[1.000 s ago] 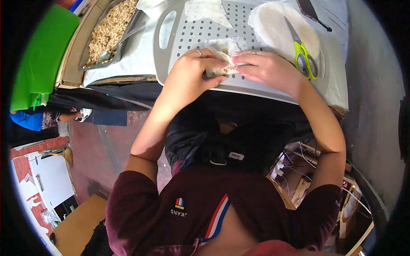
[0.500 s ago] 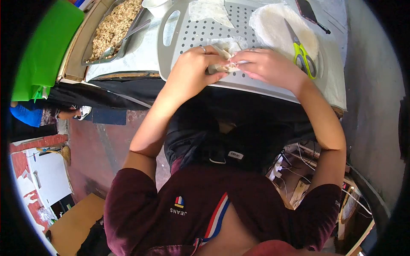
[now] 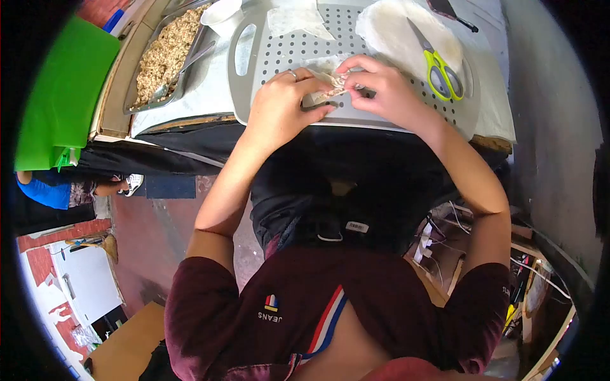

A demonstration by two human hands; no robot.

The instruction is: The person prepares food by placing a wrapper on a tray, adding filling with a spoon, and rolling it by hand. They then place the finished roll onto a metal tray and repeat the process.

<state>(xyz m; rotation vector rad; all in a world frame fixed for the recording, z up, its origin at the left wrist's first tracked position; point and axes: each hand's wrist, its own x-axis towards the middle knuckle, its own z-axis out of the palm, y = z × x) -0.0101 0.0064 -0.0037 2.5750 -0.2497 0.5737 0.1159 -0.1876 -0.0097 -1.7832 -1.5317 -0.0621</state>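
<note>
A thin, whitish wrapper with some crumbly filling on it lies near the front edge of a grey perforated tray. My left hand bends over its left side, thumb and fingers closing on the wrapper's edge. From the other side my right hand pinches the wrapper with curled fingertips, the index finger arched above. The fingers partly hide the filling. At the tray's far side lies another cut piece of wrapper. Green-handled scissors rest partly on a stack of round wrappers right of my hands.
A metal pan of chopped filling with a spoon stands at the left, beside a white bowl. A dark phone-like object lies far right. A grey wall borders the right; another person's shoe shows on the floor.
My right hand has curled its fingers more and lifted the index finger, while still at the wrapper. My left hand stays in nearly the same grip. The whole view has shifted slightly.
</note>
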